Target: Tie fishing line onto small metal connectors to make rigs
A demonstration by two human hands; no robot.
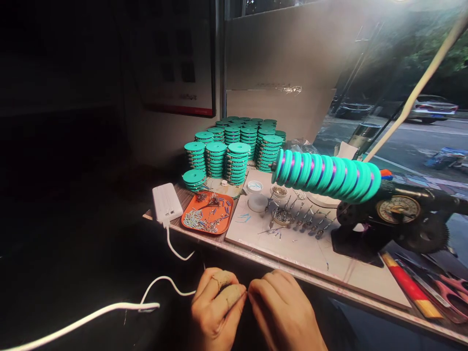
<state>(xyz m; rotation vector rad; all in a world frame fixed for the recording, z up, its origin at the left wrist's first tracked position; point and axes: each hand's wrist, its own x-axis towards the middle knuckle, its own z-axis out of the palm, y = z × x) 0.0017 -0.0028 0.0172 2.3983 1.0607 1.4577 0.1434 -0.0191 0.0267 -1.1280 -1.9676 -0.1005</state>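
My left hand (219,307) and my right hand (280,307) are side by side in front of the table edge, fingertips nearly meeting. Both are closed in a pinch; what they hold, if anything, is too small to make out. Tape-like wraps cover two fingers of the left hand. Beyond them lies a pale board (256,236) bearing a row of small metal fishing-rig parts (307,217) and a little bowl of metal beads (282,216). An orange tray (231,222) with small tubes and metal pieces stands to the left.
Stacked green spools (239,163) fill the back of the table. A black winding machine (398,214) carries a row of green foam spools (325,174) at right. Pink-handled scissors (453,292) lie near a red-and-yellow stick (411,287). A white power bank (167,201) trails a white cable (91,317).
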